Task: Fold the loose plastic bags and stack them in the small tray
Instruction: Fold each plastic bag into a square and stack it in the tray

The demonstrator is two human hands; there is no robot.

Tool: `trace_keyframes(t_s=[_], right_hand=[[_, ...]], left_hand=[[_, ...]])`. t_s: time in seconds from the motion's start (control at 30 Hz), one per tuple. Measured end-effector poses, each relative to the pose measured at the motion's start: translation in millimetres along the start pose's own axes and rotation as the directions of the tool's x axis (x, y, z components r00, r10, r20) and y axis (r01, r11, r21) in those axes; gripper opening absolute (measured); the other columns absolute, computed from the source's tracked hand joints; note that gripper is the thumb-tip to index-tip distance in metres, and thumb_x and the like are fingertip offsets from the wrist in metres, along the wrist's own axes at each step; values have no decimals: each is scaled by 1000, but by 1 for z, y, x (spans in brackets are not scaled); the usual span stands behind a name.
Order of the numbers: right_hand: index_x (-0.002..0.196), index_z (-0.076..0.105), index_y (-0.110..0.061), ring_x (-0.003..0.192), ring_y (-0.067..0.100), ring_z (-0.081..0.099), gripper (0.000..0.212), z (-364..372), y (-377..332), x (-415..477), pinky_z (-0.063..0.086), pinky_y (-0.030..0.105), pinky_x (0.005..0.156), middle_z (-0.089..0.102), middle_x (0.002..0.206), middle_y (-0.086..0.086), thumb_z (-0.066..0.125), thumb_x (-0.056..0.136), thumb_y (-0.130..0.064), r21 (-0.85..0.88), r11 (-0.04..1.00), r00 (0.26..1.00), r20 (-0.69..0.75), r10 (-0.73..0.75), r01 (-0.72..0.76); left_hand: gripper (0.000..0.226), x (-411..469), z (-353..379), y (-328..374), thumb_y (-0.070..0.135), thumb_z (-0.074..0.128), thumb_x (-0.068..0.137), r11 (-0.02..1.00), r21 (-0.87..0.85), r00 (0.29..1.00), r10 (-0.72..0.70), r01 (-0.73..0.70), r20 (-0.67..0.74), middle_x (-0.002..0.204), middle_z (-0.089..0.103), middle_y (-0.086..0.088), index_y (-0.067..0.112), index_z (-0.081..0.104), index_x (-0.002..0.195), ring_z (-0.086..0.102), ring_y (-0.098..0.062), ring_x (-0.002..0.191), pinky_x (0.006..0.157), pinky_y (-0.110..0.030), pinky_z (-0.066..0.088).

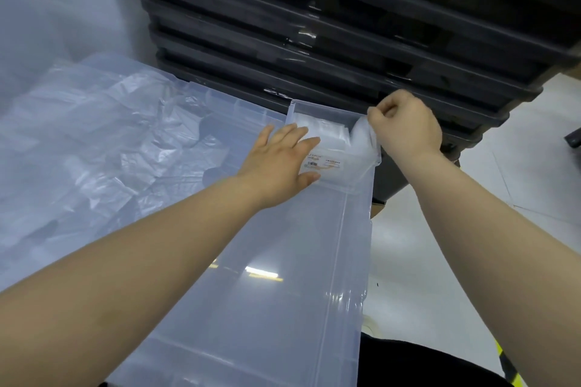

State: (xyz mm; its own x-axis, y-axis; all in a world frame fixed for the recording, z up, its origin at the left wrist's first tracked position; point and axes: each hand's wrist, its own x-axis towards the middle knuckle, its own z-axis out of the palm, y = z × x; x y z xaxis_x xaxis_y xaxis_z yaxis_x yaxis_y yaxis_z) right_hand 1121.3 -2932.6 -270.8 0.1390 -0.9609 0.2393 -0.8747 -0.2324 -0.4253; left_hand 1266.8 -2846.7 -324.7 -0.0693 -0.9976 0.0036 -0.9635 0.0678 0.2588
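Left hand [279,160] flat, fingers [292,135] spread, pressing the folded stack [330,135] down in the small tray [327,107], likely to stop it springing open. Right hand [405,129] curled, pinching a folded bag [364,141] at the tray's right wall, probably tucking it in. Loose bags [110,141] piled left on the clear bin [283,292].

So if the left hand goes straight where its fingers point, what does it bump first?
The left hand would probably meet the folded bags in the small tray first; depth is unclear.
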Motion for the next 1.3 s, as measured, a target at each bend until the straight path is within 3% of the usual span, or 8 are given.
trace_keyframes(t_s=[0.17, 0.27, 0.43, 0.57, 0.77, 0.93, 1.07, 1.3], right_hand=[[93, 61, -9, 95, 21, 52, 11, 13, -24, -56, 34, 21, 73, 56, 84, -4, 51, 90, -12, 182, 969, 985, -3, -170, 168], [108, 63, -5, 108, 22, 53, 22, 45, -37, -102, 30, 18, 78, 63, 111, 6, 52, 90, -12, 208, 944, 942, 169, -291, 255], [145, 25, -15, 143, 18, 13, 56, 99, -43, -145, 5, 21, 113, 14, 155, 6, 37, 96, -39, 108, 921, 786, 490, -377, 375], [148, 12, -23, 144, 13, -2, 100, 111, -39, -152, -16, 15, 101, -3, 156, 1, -14, 58, -60, -18, 906, 779, 519, -353, 422], [147, 12, -25, 144, 10, -4, 90, 112, -42, -153, -20, 11, 96, -3, 156, -4, -10, 67, -58, -43, 901, 793, 495, -356, 432], [147, 17, -24, 144, 10, -2, 101, 114, -42, -154, -20, 12, 99, 1, 156, -4, -14, 57, -60, -30, 915, 807, 484, -339, 402], [146, 19, -24, 144, 10, -1, 102, 116, -42, -155, -18, 13, 101, 3, 156, -5, -12, 56, -60, -12, 921, 809, 482, -336, 390], [146, 20, -24, 144, 10, 1, 100, 117, -40, -156, -17, 13, 102, 5, 156, -5, -9, 58, -62, 8, 918, 809, 469, -354, 397]], left_hand=[[55, -49, -4, -14, 43, 34, 97, 1000, 10, 1000, 16, -17, 7, 155, 7, 6, 26, 18, 146, 0, -11, 143, 111, -27, -9], [58, -88, -5, -28, 49, 33, 89, 1000, 0, 998, 30, -30, -51, 147, 34, -5, 18, 43, 137, 26, -22, 139, 110, -30, 5], [86, -138, -14, -65, 63, 12, 69, 989, -74, 991, -121, 125, 60, 144, 39, 2, 20, 44, 137, 30, -14, 136, 106, -19, 16], [54, -167, -14, -101, 46, 37, 94, 942, -4, 941, -334, 335, 63, 152, 22, 5, 25, 29, 143, 21, -10, 139, 108, -20, 17], [63, -185, -1, -138, 41, 44, 94, 785, 7, 784, -619, 619, 46, 155, 12, 0, 20, 17, 146, 19, -17, 140, 107, -27, 22], [55, -176, -4, -155, 29, 53, 92, 715, -141, 696, -699, 685, -166, 147, 31, -6, 11, 34, 141, 32, -27, 131, 100, -33, 29], [48, -173, -3, -168, 32, 52, 92, 635, -89, 624, -771, 767, -124, 139, 43, -6, 13, 44, 135, 37, -28, 125, 96, -33, 33], [26, -171, -2, -184, 13, 54, 90, 507, -411, 484, -859, 757, -169, 123, 55, -13, 5, 64, 113, 47, -29, 115, 86, -31, 37]])
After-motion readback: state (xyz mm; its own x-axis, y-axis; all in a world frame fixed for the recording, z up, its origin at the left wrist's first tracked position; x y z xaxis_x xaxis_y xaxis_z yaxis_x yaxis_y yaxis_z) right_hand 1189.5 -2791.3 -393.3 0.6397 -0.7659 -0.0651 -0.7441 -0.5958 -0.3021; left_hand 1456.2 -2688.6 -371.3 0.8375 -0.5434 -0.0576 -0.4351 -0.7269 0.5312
